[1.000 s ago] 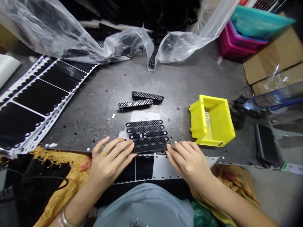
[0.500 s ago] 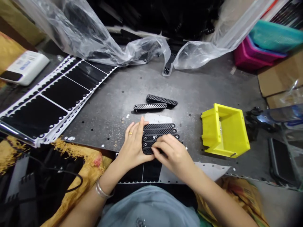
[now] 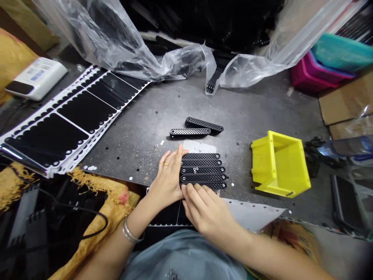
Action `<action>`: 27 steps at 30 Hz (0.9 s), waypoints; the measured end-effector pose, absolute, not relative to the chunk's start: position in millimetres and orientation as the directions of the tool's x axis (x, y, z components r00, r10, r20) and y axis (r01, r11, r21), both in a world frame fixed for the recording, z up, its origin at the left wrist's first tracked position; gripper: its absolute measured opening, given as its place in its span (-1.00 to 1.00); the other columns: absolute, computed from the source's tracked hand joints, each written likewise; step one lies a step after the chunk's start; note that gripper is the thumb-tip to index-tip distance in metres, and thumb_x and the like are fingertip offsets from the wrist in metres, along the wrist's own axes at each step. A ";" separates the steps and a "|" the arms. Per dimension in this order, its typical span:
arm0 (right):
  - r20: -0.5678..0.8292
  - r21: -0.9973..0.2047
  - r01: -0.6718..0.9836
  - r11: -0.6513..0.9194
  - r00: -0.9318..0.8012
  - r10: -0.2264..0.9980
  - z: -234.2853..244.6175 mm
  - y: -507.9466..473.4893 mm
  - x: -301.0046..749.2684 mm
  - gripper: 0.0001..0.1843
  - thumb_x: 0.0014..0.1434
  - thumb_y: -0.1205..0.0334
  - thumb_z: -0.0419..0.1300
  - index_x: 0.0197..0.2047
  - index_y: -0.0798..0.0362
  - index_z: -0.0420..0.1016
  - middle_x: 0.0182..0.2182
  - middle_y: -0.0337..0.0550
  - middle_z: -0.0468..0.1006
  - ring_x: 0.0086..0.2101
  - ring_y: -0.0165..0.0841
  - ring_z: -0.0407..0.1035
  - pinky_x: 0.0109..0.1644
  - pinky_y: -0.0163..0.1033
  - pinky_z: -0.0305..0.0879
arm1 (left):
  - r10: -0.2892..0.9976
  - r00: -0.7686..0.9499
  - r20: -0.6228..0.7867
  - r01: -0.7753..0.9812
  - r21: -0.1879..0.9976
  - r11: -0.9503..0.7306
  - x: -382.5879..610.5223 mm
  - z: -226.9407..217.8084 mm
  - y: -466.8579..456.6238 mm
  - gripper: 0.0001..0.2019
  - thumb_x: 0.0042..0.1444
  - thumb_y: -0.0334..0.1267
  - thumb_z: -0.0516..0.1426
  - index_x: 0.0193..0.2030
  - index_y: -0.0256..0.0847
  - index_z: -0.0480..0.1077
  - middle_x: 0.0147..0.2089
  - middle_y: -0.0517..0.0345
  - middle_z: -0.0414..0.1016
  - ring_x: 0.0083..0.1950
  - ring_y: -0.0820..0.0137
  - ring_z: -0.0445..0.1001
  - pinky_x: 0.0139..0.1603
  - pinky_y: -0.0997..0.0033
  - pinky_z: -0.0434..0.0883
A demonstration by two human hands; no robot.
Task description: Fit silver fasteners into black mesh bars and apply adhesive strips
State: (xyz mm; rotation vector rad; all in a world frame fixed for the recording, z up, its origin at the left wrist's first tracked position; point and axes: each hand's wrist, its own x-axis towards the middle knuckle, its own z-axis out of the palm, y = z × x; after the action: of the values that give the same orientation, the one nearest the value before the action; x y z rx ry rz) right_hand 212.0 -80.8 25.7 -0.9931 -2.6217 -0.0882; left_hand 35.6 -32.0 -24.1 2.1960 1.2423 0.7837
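Note:
Several black mesh bars (image 3: 203, 170) lie side by side in a row on the grey table (image 3: 145, 116), with small silver rings on some of them. My left hand (image 3: 169, 175) rests flat against the left ends of the bars, fingers stretched out. My right hand (image 3: 204, 210) lies just below the row, fingers extended and touching the nearest bar. Two more black mesh bars (image 3: 196, 128) lie apart behind the row.
A yellow bin (image 3: 279, 165) stands to the right. Sheets of black stickers (image 3: 67, 120) cover the left side. Clear plastic bags (image 3: 122, 42) with black parts lie at the back. Pink and teal baskets (image 3: 323, 62) and cardboard sit at the back right. A white device (image 3: 36, 77) lies far left.
Both hands moved in from the bar ends. The left now lies flat at the left ends; the right slid from on top of the bars to their near edge. The view shifted left.

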 end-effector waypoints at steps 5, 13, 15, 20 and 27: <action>0.370 -0.158 0.674 0.722 -0.637 0.676 29.9 -57.2 226.8 -0.68 0.44 0.44 0.04 0.11 0.30 0.54 0.03 0.17 0.64 0.03 -0.14 0.52 0.06 -0.06 0.57 | 0.868 0.432 0.244 0.578 0.664 -0.475 36.7 -24.3 -28.4 0.25 0.14 0.06 0.31 0.58 -0.21 -0.59 0.42 -0.31 0.28 0.47 -0.05 0.25 0.51 -0.26 0.01; 0.312 -0.365 0.619 0.695 -0.622 0.718 18.9 -29.9 240.0 -0.76 0.42 0.43 0.09 0.01 0.17 0.58 -0.10 0.07 0.61 -0.14 -0.24 0.46 -0.11 -0.13 0.55 | 0.887 0.298 0.354 0.584 0.667 -0.462 15.8 -4.5 -52.6 0.42 -0.15 0.30 0.43 0.61 -0.07 -0.40 0.51 -0.32 0.12 0.51 -0.14 0.15 0.44 -0.25 0.21; 0.223 -0.481 0.617 0.622 -0.601 0.768 22.4 -22.5 239.1 -0.78 0.38 0.46 0.13 -0.06 0.10 0.60 -0.15 -0.02 0.57 -0.16 -0.27 0.43 -0.11 -0.16 0.51 | 0.899 0.166 0.405 0.600 0.682 -0.418 10.1 -1.7 -69.2 0.13 0.03 0.09 0.43 0.57 -0.05 -0.14 0.34 -0.17 0.35 0.37 0.02 0.34 0.38 -0.10 0.32; 0.165 -0.627 0.561 0.540 -0.582 0.796 38.3 -5.2 245.0 -0.80 0.32 0.49 0.18 -0.12 0.07 0.60 -0.16 -0.08 0.52 -0.12 -0.30 0.44 -0.01 -0.17 0.47 | 0.929 0.057 0.366 0.692 0.656 -0.301 5.5 -12.9 -105.6 -0.63 0.29 -0.27 0.27 0.19 -0.09 0.36 0.05 0.04 0.51 0.12 0.22 0.50 0.22 0.10 0.42; 0.293 -0.173 0.647 0.743 -0.686 0.666 22.0 -37.0 239.8 -0.62 0.34 0.54 0.10 0.18 0.27 0.52 0.19 0.24 0.51 0.18 -0.12 0.40 0.16 -0.04 0.51 | 0.905 0.268 0.330 0.791 0.461 -0.402 9.9 -25.5 -129.3 -0.59 0.36 -0.30 0.16 0.32 -0.07 0.33 0.25 -0.04 0.52 0.32 0.11 0.43 0.35 -0.07 0.33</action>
State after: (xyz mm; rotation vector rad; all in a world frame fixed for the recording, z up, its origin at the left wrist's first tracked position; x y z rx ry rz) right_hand 239.8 -37.0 22.0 -1.0156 -2.6068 0.0788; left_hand 9.9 -129.3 -25.5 2.3305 1.5853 0.8226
